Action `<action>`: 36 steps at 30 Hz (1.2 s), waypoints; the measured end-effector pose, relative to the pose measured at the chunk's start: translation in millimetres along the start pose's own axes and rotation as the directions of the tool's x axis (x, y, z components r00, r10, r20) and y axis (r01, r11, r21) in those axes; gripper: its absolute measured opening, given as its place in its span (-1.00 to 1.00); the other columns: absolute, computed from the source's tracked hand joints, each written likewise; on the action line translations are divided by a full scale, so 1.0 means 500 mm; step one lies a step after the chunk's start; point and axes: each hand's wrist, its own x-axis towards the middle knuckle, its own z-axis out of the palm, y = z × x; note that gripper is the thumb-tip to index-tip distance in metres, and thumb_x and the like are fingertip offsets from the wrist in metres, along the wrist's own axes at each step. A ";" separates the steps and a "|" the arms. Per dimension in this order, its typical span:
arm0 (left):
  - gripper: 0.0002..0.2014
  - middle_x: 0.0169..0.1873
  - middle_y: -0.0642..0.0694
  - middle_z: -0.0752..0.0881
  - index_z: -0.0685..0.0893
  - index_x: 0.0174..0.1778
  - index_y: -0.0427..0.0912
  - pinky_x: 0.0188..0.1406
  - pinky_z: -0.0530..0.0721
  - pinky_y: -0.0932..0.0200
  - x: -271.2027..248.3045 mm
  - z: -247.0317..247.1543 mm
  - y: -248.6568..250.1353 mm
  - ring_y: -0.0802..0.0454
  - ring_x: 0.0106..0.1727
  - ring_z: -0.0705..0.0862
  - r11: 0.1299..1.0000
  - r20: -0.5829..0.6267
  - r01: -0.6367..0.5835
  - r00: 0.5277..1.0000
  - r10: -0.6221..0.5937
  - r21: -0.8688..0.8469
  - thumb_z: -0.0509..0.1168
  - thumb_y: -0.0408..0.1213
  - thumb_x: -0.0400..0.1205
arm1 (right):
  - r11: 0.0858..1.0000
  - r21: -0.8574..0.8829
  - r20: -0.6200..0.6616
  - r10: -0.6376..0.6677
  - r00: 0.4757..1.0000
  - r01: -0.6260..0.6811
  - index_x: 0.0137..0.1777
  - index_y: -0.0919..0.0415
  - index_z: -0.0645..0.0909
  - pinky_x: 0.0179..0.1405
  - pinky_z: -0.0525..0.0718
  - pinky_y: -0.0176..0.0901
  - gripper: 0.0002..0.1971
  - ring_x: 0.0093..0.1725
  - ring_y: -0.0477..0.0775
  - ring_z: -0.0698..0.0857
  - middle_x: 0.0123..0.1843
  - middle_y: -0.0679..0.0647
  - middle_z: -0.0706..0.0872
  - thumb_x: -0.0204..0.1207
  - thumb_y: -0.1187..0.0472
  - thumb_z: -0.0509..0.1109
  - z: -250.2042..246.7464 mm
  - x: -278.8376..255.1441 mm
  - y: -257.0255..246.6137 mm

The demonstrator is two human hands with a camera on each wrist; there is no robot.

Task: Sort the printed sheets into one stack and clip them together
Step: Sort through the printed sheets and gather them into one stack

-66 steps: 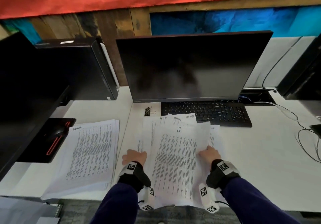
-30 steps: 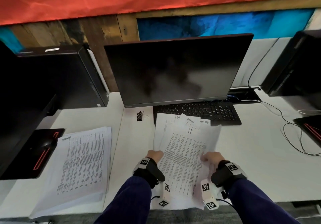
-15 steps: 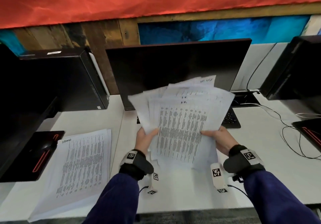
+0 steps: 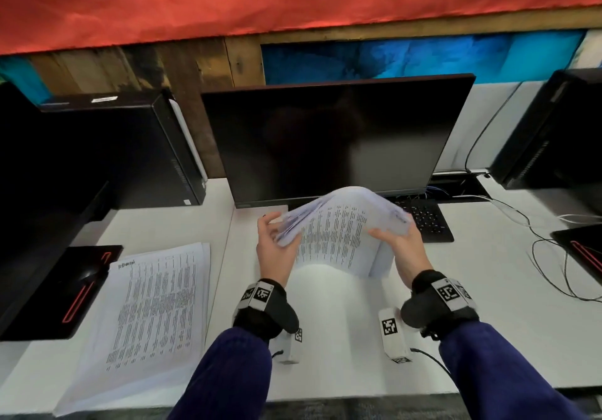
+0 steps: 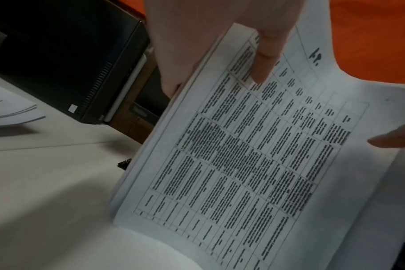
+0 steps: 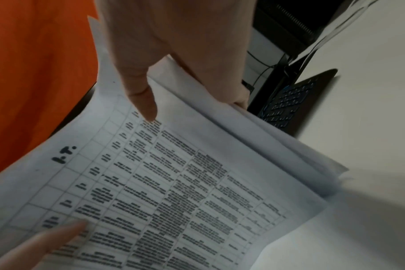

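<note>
Both my hands hold a loose bundle of printed sheets [image 4: 335, 234] above the white desk [image 4: 342, 322], just in front of the monitor. My left hand [image 4: 277, 243] grips its left edge, thumb [image 5: 264, 60] on the printed face. At the right edge my right hand [image 4: 397, 243] grips it, thumb [image 6: 141, 98] on top and fingers underneath. The bundle arches upward and its edges are fanned and uneven. A second stack of printed sheets [image 4: 156, 315] lies flat at the left. A black binder clip [image 5: 124, 163] peeks out behind the held sheets on the desk.
A dark monitor [image 4: 338, 139] stands close behind the sheets, with a black keyboard [image 4: 423, 217] under it. A computer tower [image 4: 130, 152] stands at the back left and another [image 4: 553, 132] at the right. A mouse pad [image 4: 49, 289] lies far left. Cables [image 4: 553, 256] trail at the right.
Both hands gathered the spread sheets off the desk and lifted them upright. Now the bundle has tipped forward and lower, bowed into an arch between the hands.
</note>
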 end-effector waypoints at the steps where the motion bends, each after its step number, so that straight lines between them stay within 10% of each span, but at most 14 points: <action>1: -0.56 -0.03 0.12 0.62 0.47 0.27 -0.10 -0.13 0.64 0.50 0.003 0.000 0.003 0.12 0.01 0.67 1.000 0.022 0.004 1.000 -0.004 -0.011 0.44 -0.43 0.52 | 1.000 0.015 -0.019 0.006 1.000 -0.006 0.33 0.26 0.46 0.18 0.66 0.04 -0.40 0.20 0.21 0.70 0.23 0.22 0.69 0.28 0.50 0.52 0.006 0.000 -0.002; 13: -0.80 -0.08 -0.01 0.66 0.53 -0.13 0.11 -0.07 0.66 0.25 0.033 0.029 0.048 0.07 -0.04 0.66 0.991 0.073 0.085 0.994 -0.077 -0.108 0.38 -0.31 0.56 | 1.000 -0.002 0.042 -0.026 0.999 0.026 0.20 0.16 0.64 0.21 0.65 0.02 -0.71 0.17 0.16 0.72 0.16 0.15 0.76 0.50 0.40 0.41 0.053 0.000 -0.023; 18: -0.68 0.16 -0.10 0.68 0.53 0.08 0.12 0.26 0.67 -0.14 0.031 0.007 0.036 -0.06 0.20 0.69 0.979 0.049 0.165 0.986 -0.160 -0.119 0.39 -0.30 0.50 | 0.999 -0.040 0.064 0.037 0.997 -0.035 0.34 0.19 0.50 0.18 0.68 0.11 -0.48 0.20 0.18 0.71 0.19 0.15 0.73 0.38 0.42 0.48 0.037 -0.002 -0.010; 27: -0.47 0.38 -0.08 0.58 0.39 0.49 -0.04 0.37 0.59 -0.10 0.020 0.016 0.018 -0.07 0.37 0.59 0.974 0.021 0.227 0.974 -0.227 0.008 0.31 -0.16 0.58 | 0.998 -0.015 0.032 0.067 0.997 -0.066 0.25 0.17 0.57 0.32 0.59 0.29 -0.71 0.25 0.31 0.67 0.22 0.25 0.70 0.53 0.34 0.36 0.067 -0.014 -0.001; 32: -0.55 0.37 -0.08 0.56 0.40 0.52 -0.22 0.39 0.47 0.15 0.032 0.010 0.071 -0.03 0.44 0.50 0.974 0.085 -0.001 0.996 -0.019 0.228 0.21 -0.28 0.70 | 0.933 -0.336 -0.171 -0.197 0.966 0.131 0.34 -0.06 0.38 0.43 0.45 0.23 -0.36 0.38 0.24 0.47 0.37 0.18 0.45 0.31 0.23 0.58 0.035 0.001 -0.032; 36: -0.79 0.12 -0.11 0.67 0.59 0.21 -0.22 0.30 0.49 0.05 0.041 0.018 0.132 -0.09 0.18 0.62 0.784 0.249 -0.376 0.925 0.287 0.493 0.20 -0.37 0.68 | 0.546 -0.767 0.112 -0.402 0.909 0.336 0.49 -0.13 0.35 0.47 0.29 0.21 -0.24 0.39 0.11 0.41 0.42 -0.05 0.47 0.31 0.16 0.59 0.030 0.001 -0.137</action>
